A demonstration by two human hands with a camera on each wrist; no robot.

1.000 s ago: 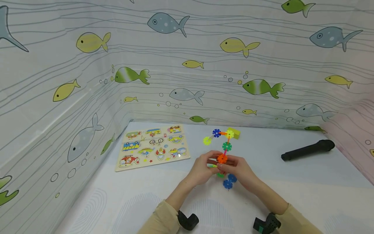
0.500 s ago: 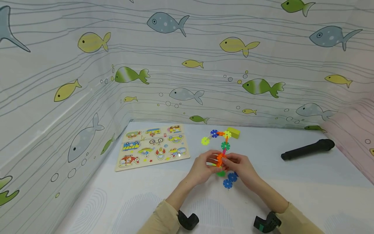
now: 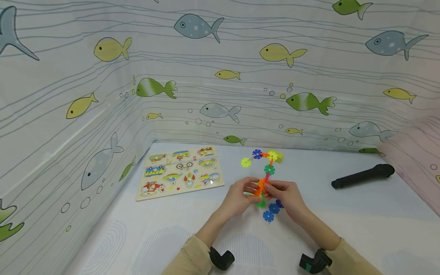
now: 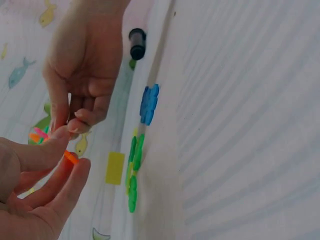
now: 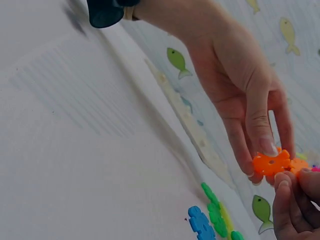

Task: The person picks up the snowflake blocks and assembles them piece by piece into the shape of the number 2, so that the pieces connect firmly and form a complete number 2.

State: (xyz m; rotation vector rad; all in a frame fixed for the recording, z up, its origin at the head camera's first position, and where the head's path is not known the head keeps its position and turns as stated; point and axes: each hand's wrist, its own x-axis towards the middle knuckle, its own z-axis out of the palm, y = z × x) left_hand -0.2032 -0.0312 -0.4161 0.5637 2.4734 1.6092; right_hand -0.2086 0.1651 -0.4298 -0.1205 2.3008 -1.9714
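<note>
Both hands meet above the middle of the table. My left hand (image 3: 250,190) and right hand (image 3: 275,189) pinch the orange pieces (image 3: 262,186) at the lower end of a chain of snowflake-shaped plastic discs. The chain rises through a green disc (image 3: 269,169) to a yellow disc (image 3: 272,156), a blue disc (image 3: 256,154) and a yellow-green disc (image 3: 245,162). In the right wrist view the left hand's fingers (image 5: 250,150) hold an orange disc (image 5: 270,164), with the right hand's fingertips (image 5: 292,200) just beside it. The left wrist view shows my left thumb and finger (image 4: 60,170) nipping an orange edge (image 4: 71,157).
Loose discs lie on the table under the hands: green (image 3: 261,203) and blue (image 3: 268,216). A yellow block (image 3: 279,156) sits behind the chain. A wooden vehicle puzzle board (image 3: 178,172) lies to the left, a black cylinder (image 3: 362,176) to the right. Fish-patterned walls enclose the table.
The orange disc has turned from facing me to nearly edge-on between the fingers. The chain's top swung slightly left, then back right. Both hands stayed in place.
</note>
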